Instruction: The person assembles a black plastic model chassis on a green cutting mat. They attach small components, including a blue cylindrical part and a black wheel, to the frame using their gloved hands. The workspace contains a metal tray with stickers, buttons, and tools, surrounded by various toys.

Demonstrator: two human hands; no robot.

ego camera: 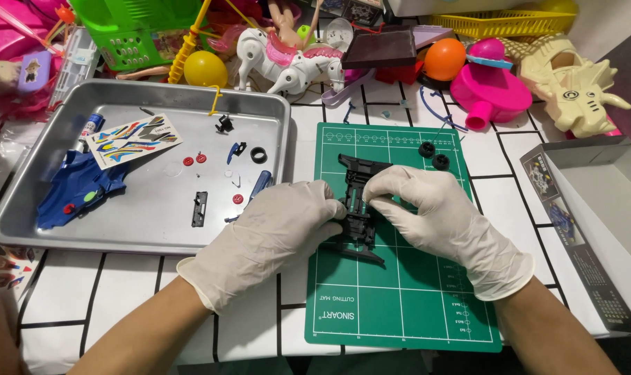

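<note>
A black plastic model car chassis point(357, 180) lies on a green cutting mat point(399, 292). My left hand point(274, 232), in a white glove, grips the chassis from its left side. My right hand point(433, 212), also gloved, pinches the chassis from the right near its middle. Fingers of both hands hide the centre of the part. Two small black tyres point(434, 155) rest on the mat's upper right corner.
A metal tray point(44, 222) at the left holds a blue car body shell point(79, 187), a sticker sheet point(135, 139), small red and black parts and a black tyre point(258, 154). Toys crowd the back edge. An open grey cardboard box point(593, 201) stands at the right.
</note>
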